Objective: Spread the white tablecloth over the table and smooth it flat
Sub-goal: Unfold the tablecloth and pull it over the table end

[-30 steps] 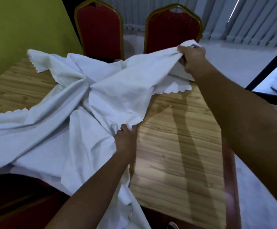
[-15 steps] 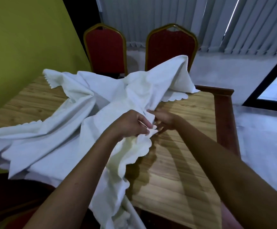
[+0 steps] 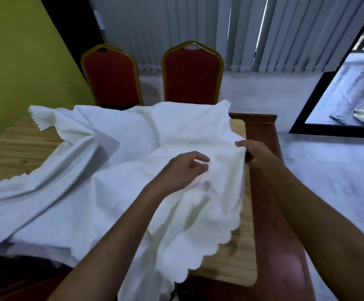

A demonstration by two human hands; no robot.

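Your hands are apart now: right hand [image 3: 258, 154] pinches the tablecloth [image 3: 111, 192] edge; left hand [image 3: 183, 170] loosely curled, empty. Soft, light; grip scalloped hem [image 3: 220, 238] below your right wrist.

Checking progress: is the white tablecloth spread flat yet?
No. The tablecloth lies rumpled in folds, with bare table wood showing on the left.

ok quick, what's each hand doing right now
Left hand: fingers curled on the white tablecloth; a grip cannot be told.
Right hand: holding the tablecloth's right edge.
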